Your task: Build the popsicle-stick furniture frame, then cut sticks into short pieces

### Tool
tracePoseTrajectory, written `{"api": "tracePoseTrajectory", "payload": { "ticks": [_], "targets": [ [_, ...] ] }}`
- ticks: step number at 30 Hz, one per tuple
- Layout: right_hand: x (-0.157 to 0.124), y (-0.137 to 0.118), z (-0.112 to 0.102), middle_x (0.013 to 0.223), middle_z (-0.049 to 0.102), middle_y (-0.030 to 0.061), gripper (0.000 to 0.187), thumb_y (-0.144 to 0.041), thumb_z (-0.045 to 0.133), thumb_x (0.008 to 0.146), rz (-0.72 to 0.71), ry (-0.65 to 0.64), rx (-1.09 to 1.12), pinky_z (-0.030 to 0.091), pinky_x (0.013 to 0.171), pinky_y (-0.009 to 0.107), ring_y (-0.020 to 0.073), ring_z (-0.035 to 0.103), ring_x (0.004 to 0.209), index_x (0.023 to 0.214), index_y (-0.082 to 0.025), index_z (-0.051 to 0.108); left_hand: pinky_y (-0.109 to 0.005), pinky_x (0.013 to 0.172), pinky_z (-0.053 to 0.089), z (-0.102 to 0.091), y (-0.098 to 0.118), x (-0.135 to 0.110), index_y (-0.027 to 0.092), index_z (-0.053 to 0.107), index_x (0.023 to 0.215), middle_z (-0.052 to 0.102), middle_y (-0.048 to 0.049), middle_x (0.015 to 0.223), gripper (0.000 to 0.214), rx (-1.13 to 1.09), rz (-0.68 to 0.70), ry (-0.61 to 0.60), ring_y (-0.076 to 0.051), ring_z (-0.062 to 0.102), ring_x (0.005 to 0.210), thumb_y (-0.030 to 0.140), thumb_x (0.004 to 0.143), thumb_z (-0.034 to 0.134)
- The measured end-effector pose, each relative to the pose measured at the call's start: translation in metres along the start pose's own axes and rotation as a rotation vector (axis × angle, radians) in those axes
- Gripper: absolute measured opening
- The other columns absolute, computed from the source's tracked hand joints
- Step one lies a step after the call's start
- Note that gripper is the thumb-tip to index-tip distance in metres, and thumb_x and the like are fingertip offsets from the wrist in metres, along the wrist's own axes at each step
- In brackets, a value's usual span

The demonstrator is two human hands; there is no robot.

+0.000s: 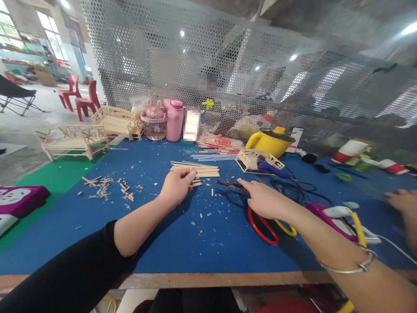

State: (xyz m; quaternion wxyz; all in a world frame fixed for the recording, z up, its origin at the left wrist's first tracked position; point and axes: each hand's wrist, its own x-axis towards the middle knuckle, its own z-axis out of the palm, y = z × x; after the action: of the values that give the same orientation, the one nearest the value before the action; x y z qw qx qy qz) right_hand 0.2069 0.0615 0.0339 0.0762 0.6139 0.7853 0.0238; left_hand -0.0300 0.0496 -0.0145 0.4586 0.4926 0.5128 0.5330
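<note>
My left hand [175, 188] is closed, with thumb and fingers pinched on a short wooden stick [191, 170]. Flat wooden sticks [208, 170] lie on the blue mat just beyond it. To the right, my right hand [265, 199] is closed around the middle of a pair of scissors with dark blades [224, 184], its index finger stretched along the top. Below the palm show a red handle loop [264, 228] and a yellow one [287, 228]. Some of the right fingers are hidden under the hand. Small wood offcuts [212, 192] lie between the hands.
A blue glue gun [272, 168] with a black cable rests against a small wooden frame [246, 161]. Behind stand a yellow pot [273, 143] and a pink bottle [175, 121]. Two wooden models [73, 141] and scraps [101, 187] lie left. Another person's hand [402, 202] is far right.
</note>
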Motion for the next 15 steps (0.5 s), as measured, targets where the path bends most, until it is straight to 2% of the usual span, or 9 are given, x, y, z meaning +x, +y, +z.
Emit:
{"api": "tracePoseTrajectory", "payload": {
  "ticks": [2, 5, 7, 11, 15],
  "targets": [
    [0.003, -0.009, 0.000, 0.118, 0.059, 0.0130, 0.052, -0.018, 0.046, 0.072, 0.003, 0.041, 0.104, 0.041, 0.081, 0.032, 0.0260, 0.056, 0.104, 0.124, -0.018, 0.050, -0.019, 0.052, 0.043, 0.001, 0.001, -0.001, 0.016, 0.062, 0.067, 0.054, -0.0002, 0.063, 0.029, 0.003, -0.008, 0.002, -0.010, 0.048, 0.058, 0.044, 0.071, 0.058],
    [0.013, -0.029, -0.002, 0.092, 0.068, 0.0072, 0.026, -0.028, 0.046, 0.077, 0.022, 0.088, 0.242, 0.042, 0.068, 0.027, 0.0220, 0.062, 0.085, 0.094, -0.020, 0.064, -0.018, 0.052, 0.043, 0.001, 0.000, -0.001, 0.015, 0.063, 0.067, 0.055, -0.0012, 0.065, 0.029, -0.024, -0.038, 0.018, -0.011, 0.050, 0.060, 0.044, 0.070, 0.059],
    [0.023, -0.044, -0.002, 0.083, 0.069, 0.0061, 0.022, -0.034, 0.051, 0.075, 0.037, 0.098, 0.268, 0.040, 0.062, 0.026, 0.0207, 0.063, 0.078, 0.083, -0.020, 0.064, -0.018, 0.052, 0.044, 0.002, -0.001, -0.002, 0.015, 0.063, 0.068, 0.057, -0.0016, 0.067, 0.029, -0.058, -0.067, 0.007, -0.010, 0.050, 0.060, 0.044, 0.069, 0.061],
    [0.039, -0.063, 0.005, 0.084, 0.069, 0.0063, 0.027, -0.035, 0.063, 0.067, 0.029, 0.110, 0.244, 0.038, 0.061, 0.024, 0.0199, 0.063, 0.079, 0.087, -0.018, 0.063, -0.018, 0.051, 0.045, 0.005, 0.000, -0.003, 0.013, 0.061, 0.067, 0.057, -0.0019, 0.068, 0.027, -0.223, -0.170, -0.056, -0.006, 0.049, 0.054, 0.039, 0.068, 0.066],
    [0.038, -0.071, 0.010, 0.088, 0.069, 0.0073, 0.023, -0.021, 0.060, 0.068, -0.001, 0.137, 0.213, 0.039, 0.065, 0.023, 0.0199, 0.063, 0.086, 0.091, -0.019, 0.063, -0.016, 0.052, 0.047, 0.007, 0.004, -0.006, 0.011, 0.061, 0.072, 0.059, -0.0028, 0.069, 0.015, -0.406, -0.312, -0.113, -0.004, 0.049, 0.050, 0.025, 0.074, 0.064]
  ]
}}
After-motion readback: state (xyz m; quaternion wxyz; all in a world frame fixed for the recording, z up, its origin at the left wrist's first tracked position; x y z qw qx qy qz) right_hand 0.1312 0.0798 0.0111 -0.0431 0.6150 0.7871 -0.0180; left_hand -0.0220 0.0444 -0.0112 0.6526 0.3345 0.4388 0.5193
